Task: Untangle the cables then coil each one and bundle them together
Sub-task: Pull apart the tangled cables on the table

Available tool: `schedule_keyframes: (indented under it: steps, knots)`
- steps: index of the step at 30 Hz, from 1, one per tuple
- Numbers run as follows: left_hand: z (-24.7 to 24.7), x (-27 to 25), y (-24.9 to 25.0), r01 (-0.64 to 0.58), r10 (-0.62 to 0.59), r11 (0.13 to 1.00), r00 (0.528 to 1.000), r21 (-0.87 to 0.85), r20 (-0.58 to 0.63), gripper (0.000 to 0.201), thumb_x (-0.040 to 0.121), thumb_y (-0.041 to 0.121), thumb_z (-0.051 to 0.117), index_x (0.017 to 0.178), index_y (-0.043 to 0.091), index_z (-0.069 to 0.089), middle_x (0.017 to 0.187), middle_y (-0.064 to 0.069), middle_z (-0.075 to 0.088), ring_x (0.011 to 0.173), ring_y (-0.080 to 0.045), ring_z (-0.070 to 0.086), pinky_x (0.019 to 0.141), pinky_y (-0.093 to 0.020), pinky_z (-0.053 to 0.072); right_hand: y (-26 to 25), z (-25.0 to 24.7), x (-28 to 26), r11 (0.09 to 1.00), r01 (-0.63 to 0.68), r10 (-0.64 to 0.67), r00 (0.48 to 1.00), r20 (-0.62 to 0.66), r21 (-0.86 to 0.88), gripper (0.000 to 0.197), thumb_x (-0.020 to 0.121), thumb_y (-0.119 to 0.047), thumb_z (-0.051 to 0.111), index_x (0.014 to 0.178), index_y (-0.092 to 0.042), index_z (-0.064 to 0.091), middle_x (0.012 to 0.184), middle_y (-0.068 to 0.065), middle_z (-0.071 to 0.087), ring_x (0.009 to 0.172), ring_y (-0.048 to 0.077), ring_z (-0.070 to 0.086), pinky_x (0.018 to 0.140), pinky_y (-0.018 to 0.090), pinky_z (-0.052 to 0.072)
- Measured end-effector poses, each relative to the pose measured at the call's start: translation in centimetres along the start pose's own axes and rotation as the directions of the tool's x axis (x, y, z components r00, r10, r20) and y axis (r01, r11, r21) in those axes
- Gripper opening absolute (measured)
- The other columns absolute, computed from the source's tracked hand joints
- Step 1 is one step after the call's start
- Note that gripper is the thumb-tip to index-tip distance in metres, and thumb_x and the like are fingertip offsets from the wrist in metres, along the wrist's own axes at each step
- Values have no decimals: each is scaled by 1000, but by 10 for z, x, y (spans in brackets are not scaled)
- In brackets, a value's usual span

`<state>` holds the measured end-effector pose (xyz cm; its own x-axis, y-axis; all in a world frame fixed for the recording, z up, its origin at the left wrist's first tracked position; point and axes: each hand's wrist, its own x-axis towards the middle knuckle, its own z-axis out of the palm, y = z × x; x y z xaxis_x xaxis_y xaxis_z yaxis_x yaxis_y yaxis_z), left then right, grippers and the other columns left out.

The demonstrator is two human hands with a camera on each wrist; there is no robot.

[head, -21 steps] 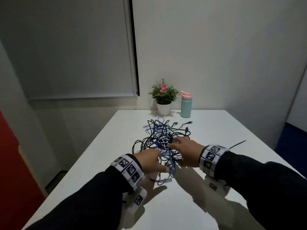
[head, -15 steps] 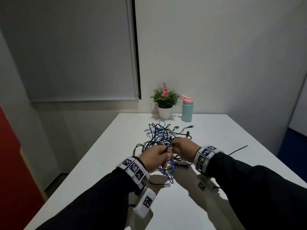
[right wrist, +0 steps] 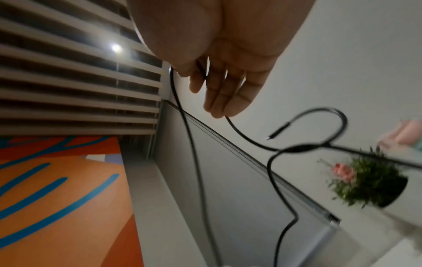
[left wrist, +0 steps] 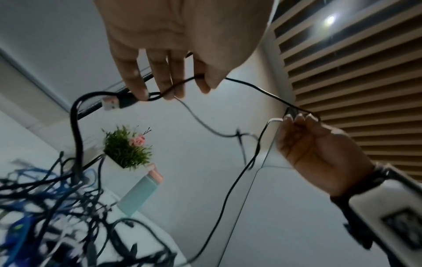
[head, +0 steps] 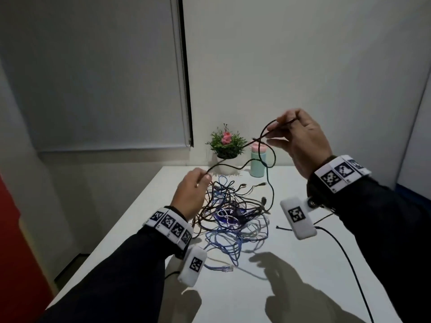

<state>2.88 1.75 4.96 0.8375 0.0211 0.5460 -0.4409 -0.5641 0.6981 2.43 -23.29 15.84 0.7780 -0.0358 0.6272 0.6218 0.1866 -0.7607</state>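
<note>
Currently: right hand point(head: 300, 141), raised at 1 o'clock, fingertips pinching a thin black round cable point(head: 271, 159); left hand point(head: 191, 194), lower at 10 o'clock, fingers curled round the same cable beside its USB plug point(left wrist: 114, 103). Cable sags between them, one run dropping into the black-and-blue tangled cable heap point(head: 233, 213) on the white table point(head: 303, 287). Advice: draw out slowly, feeding the free end through each loop, never tugging.
</note>
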Motion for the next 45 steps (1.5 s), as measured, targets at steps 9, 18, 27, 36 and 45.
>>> schedule_keyframes:
  steps: [9,18,27,36,45]
  knots:
    - [-23,16,17,31,-74,963,986,-268,-153,40,102,45,50,83,9,52,62,4,49,58,-14,50,64,-37,53,1,-48,-2,963,-185,178,983,-54,-196,22,105,-19,39,96,-23,59,87,-2,66,80,19,62,78,39,53]
    - [-33,3,-8,-67,-10,937,975,342,220,42,95,51,59,66,21,57,57,10,53,50,-2,47,49,-24,33,-26,-77,33,963,-269,262,947,-186,-12,33,97,-28,43,65,-24,44,48,-7,31,38,9,24,43,16,23]
    - [-72,35,-36,291,-289,948,957,-128,29,16,96,26,63,82,19,59,49,10,41,41,-9,33,43,-21,27,2,-143,18,277,-136,171,981,-90,-951,34,97,-35,52,80,-8,64,84,14,67,80,31,59,75,38,44]
    - [-42,11,-5,31,-76,974,978,224,194,28,104,33,49,101,21,74,75,10,66,73,-5,59,61,-21,37,25,-99,-21,-51,151,561,822,97,-987,72,88,-24,67,149,-14,31,147,9,38,133,25,43,106,32,37]
    - [-6,-15,50,101,20,960,905,-262,425,32,107,24,42,118,15,71,59,1,40,50,-10,35,44,-21,27,29,15,-62,606,139,454,748,484,-783,23,92,-32,67,107,-19,56,89,-2,64,78,15,64,73,37,54]
